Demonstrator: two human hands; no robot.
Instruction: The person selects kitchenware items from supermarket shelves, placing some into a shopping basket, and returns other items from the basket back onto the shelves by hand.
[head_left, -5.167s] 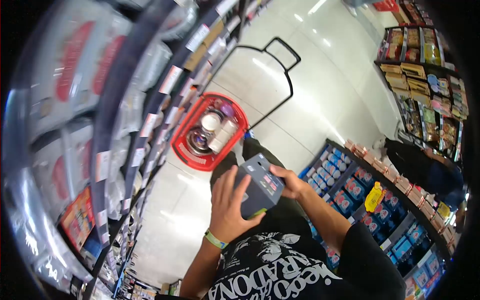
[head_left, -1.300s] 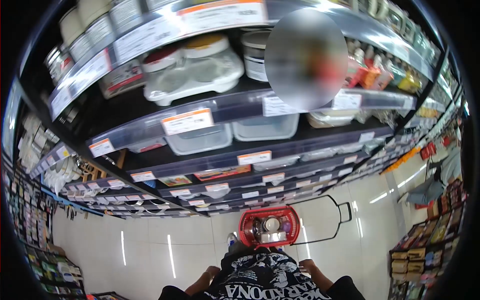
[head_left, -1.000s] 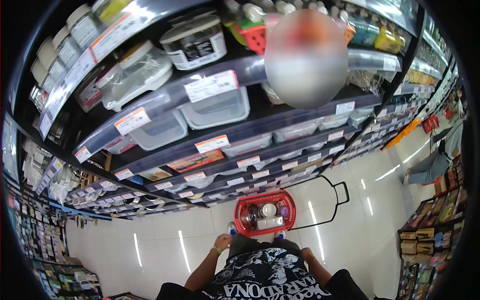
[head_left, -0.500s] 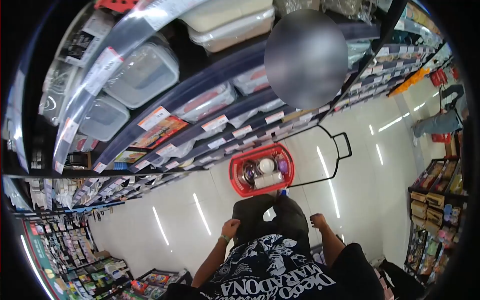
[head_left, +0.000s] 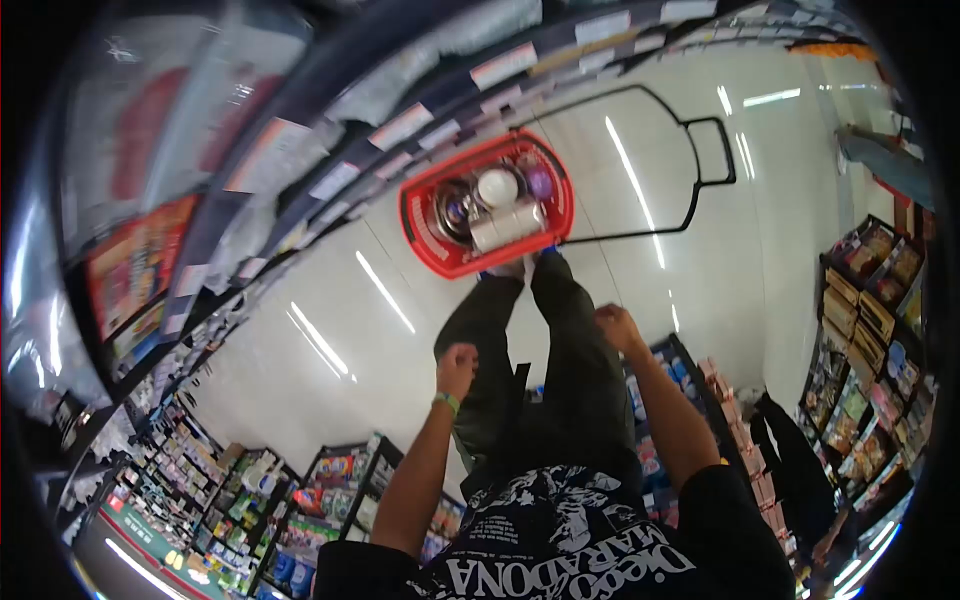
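A red shopping basket sits on the floor by my feet. In it are a round white item, a purple item, a round shiny item like a bowl or pot, and a pale wrapped pack. Its long black pull handle stretches off to the right. My left hand hangs loosely curled in front of my left thigh, with nothing visible in it. Beside my right thigh, my right hand is curled too, and no item shows in its fingers. Neither hand touches the basket.
Shelves with price tags run along the upper left, close to the basket. Display racks stand behind me, and another stocked rack is at the right. A person's leg shows at the upper right.
My view has tipped downward, so the basket and shelves sit higher in the picture and more of my legs shows. Both hands stay by my thighs, curled.
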